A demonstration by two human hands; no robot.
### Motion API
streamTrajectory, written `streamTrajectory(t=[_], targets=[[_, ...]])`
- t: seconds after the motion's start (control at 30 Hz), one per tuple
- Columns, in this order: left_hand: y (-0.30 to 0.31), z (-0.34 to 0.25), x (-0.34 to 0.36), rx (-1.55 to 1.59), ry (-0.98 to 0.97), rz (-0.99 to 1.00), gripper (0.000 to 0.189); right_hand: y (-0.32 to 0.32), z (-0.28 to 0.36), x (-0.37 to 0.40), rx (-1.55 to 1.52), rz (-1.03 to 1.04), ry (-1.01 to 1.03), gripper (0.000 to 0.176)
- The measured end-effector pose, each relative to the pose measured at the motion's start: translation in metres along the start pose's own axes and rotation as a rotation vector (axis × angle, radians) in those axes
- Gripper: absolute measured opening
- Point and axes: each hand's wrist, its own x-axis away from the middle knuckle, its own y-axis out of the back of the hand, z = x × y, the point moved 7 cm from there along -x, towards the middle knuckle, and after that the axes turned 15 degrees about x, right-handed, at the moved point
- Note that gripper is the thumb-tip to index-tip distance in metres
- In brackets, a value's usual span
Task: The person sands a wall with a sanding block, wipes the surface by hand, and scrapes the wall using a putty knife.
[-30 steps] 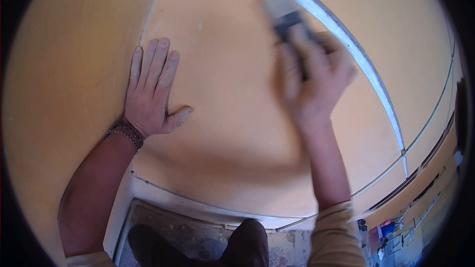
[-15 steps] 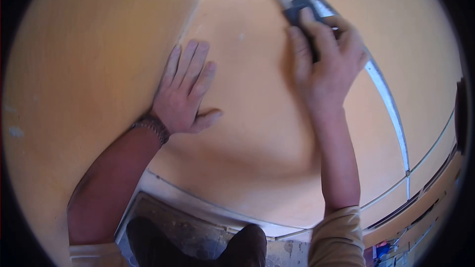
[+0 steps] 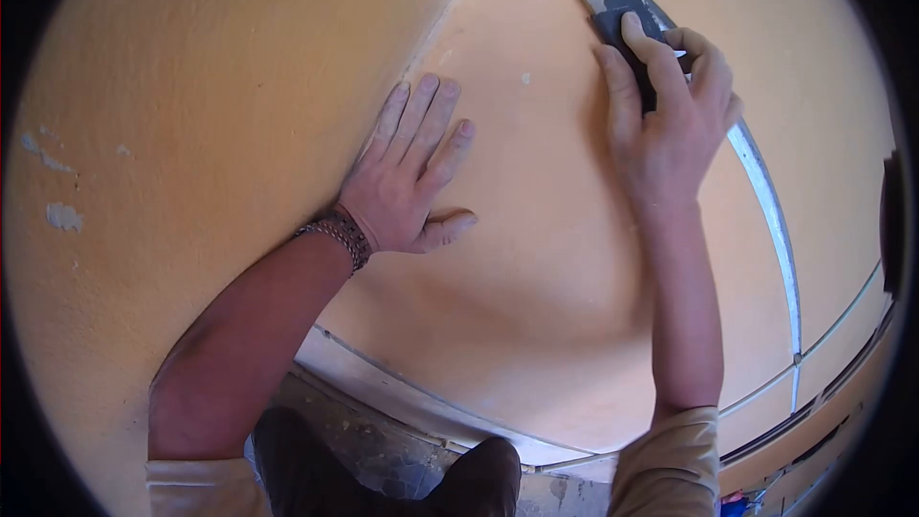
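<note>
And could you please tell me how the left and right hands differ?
The left hand lies open against the orange surface, while the right hand curls around a dark-handled scraper. The left hand has a dark bracelet at its wrist; the right hand has none. Both have tan sleeves behind them.

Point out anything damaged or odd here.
Pale, irregular patches on the orange-yellow painted wall, left of the bare left hand: they break the even colour, as if paint had flaked. Right of that hand, a small pale fleck marks the peach wall panel.
</note>
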Motion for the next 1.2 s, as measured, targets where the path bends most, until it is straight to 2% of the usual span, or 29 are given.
streamTrajectory(t=[0.1, 0.13, 0.17, 0.23, 0.27, 0.3, 0.37, 0.43, 0.47, 0.57, 0.6, 0.7, 0.73, 0.77, 0.83, 0.87, 0.9, 1.0, 1.03, 1.1, 1.17, 1.2], targets=[[0.004, 0.004, -0.003, -0.010, -0.013, -0.009, 0.087, -0.005, 0.055, 0.027, -0.209, 0.012, 0.279, 0.020], [0.003, 0.003, -0.003, -0.018, -0.005, -0.002, 0.086, -0.003, 0.048, 0.016, -0.232, 0.105, 0.312, 0.020], [0.002, 0.001, -0.002, -0.018, 0.005, 0.004, 0.086, -0.008, 0.036, 0.003, -0.166, 0.046, 0.280, 0.022], [0.001, 0.000, -0.001, -0.016, 0.005, 0.006, 0.086, -0.012, 0.008, -0.013, -0.064, -0.069, -0.024, 0.025], [0.002, 0.001, -0.001, -0.022, 0.004, 0.004, 0.085, -0.022, 0.017, -0.006, -0.126, 0.015, -0.030, 0.027], [0.004, 0.002, -0.002, -0.029, 0.001, 0.006, 0.085, -0.023, 0.046, 0.008, -0.209, 0.057, 0.153, 0.025], [0.003, 0.001, -0.001, -0.028, 0.006, 0.014, 0.085, -0.006, 0.067, 0.018, -0.260, 0.154, 0.304, 0.018], [0.003, 0.002, -0.001, -0.021, 0.016, 0.021, 0.084, -0.013, 0.037, -0.006, -0.157, 0.164, 0.112, 0.024], [0.002, 0.001, -0.001, -0.020, 0.022, 0.022, 0.084, -0.015, 0.014, -0.006, -0.063, 0.024, -0.023, 0.028], [0.002, 0.003, -0.002, -0.013, 0.030, 0.012, 0.087, -0.005, 0.062, 0.028, -0.161, 0.170, 0.209, 0.019], [0.005, 0.005, -0.003, -0.031, 0.022, 0.024, 0.086, 0.000, 0.065, 0.034, -0.255, 0.076, 0.208, 0.021], [-0.001, -0.001, 0.000, -0.029, 0.029, 0.054, 0.083, -0.004, 0.004, 0.004, -0.163, 0.087, -0.125, 0.019], [-0.001, 0.000, 0.001, -0.040, 0.034, 0.057, 0.084, 0.007, -0.001, 0.003, -0.156, 0.001, -0.258, 0.016], [0.000, 0.002, -0.001, -0.064, 0.028, 0.059, 0.084, -0.003, 0.006, 0.017, -0.108, 0.181, -0.225, 0.017], [0.002, 0.001, -0.005, -0.063, 0.020, 0.055, 0.084, 0.011, 0.054, 0.047, -0.134, 0.161, 0.140, 0.021], [0.002, 0.001, -0.004, -0.056, 0.026, 0.052, 0.084, 0.008, 0.044, 0.044, -0.176, 0.205, 0.151, 0.025], [0.002, 0.001, -0.004, -0.068, 0.022, 0.057, 0.084, 0.006, 0.025, 0.036, -0.090, 0.231, 0.074, 0.022], [0.000, -0.003, -0.002, -0.061, 0.025, 0.053, 0.084, 0.002, -0.017, 0.038, -0.122, 0.205, -0.366, 0.020], [0.000, -0.002, -0.003, -0.066, 0.018, 0.043, 0.084, 0.001, 0.022, 0.046, -0.115, 0.252, -0.050, 0.025], [0.005, 0.001, -0.005, -0.069, 0.002, 0.029, 0.083, 0.016, 0.039, 0.047, -0.192, 0.190, 0.125, 0.028], [0.004, -0.002, -0.005, -0.043, 0.008, -0.003, 0.083, 0.006, 0.002, 0.024, -0.084, 0.170, -0.054, 0.029], [0.001, -0.004, -0.001, -0.042, 0.014, 0.017, 0.083, 0.010, -0.015, 0.017, -0.041, 0.048, -0.185, 0.029]])
